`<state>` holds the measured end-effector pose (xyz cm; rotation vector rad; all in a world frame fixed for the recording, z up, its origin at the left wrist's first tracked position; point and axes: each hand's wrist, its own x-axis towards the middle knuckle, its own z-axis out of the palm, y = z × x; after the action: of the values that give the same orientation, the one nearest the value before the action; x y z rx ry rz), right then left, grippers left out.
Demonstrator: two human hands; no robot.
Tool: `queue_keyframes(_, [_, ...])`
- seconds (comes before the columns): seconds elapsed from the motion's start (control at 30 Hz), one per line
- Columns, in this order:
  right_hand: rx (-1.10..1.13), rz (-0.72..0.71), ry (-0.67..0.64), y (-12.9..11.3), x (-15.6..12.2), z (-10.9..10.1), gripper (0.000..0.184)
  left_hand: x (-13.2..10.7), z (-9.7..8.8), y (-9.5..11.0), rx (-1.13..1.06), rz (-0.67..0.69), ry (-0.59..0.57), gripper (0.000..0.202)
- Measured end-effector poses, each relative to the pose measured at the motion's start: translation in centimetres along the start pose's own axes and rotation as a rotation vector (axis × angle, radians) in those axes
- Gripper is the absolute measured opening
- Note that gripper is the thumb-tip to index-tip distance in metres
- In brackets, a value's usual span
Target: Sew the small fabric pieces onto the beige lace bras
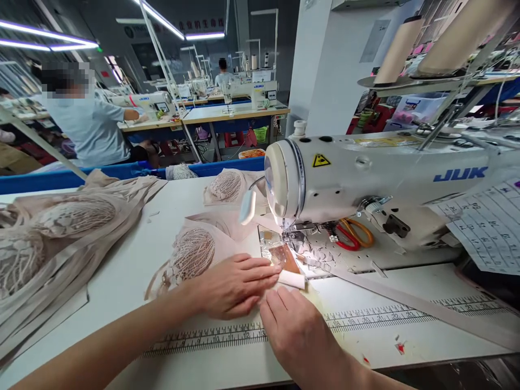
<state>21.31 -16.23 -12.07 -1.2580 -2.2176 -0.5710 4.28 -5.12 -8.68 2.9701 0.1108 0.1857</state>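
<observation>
My left hand lies flat with fingers stretched out. Its fingertips reach a short white strip on the table, just in front of the sewing machine's plate. Close beside it, my right hand is closed with the fingers curled under; whatever it pinches is hidden. A beige bra piece with a lace cup spreads out left of and behind my left hand, and its sheer fabric runs toward the needle area. The sewing machine stands beyond both hands, its lamp lighting the needle.
Red- and orange-handled scissors lie under the machine arm. A long beige band crosses the table to the right. Heaped lace bra pieces cover the left side. A printed ruler runs along the front. A co-worker sits beyond.
</observation>
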Motion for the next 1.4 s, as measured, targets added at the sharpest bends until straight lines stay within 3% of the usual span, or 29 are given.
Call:
queue_keyframes(0.13, [0.03, -0.045, -0.1, 2.1, -0.6, -1.0, 0.027, -0.7, 0.4, 2.1, 0.185, -0.222, -0.097, 0.049])
queue_keyframes(0.27, [0.157, -0.035, -0.169, 5.1, -1.4, -2.3, 0.026, 1.3, 0.2, 3.4, 0.204, -0.323, -0.112, 0.053])
queue_keyframes(0.4, [0.189, -0.044, -0.15, 7.4, -1.7, -3.3, 0.025, 3.5, 0.9, 3.5, 0.158, -0.334, -0.019, 0.041])
queue_keyframes(0.5, [0.241, -0.061, -0.12, 8.2, -1.9, -3.3, 0.03, 4.0, 1.7, 3.2, 0.149, -0.296, 0.048, 0.043])
queue_keyframes(0.77, [0.248, -0.082, -0.017, 8.5, -2.3, -2.4, 0.039, 4.2, 2.0, 2.3, 0.195, -0.338, 0.021, 0.051])
queue_keyframes(1.4, [0.241, 0.004, -0.019, 7.9, -1.2, -2.4, 0.034, 4.5, 3.2, 0.2, 0.188, -0.338, 0.119, 0.059])
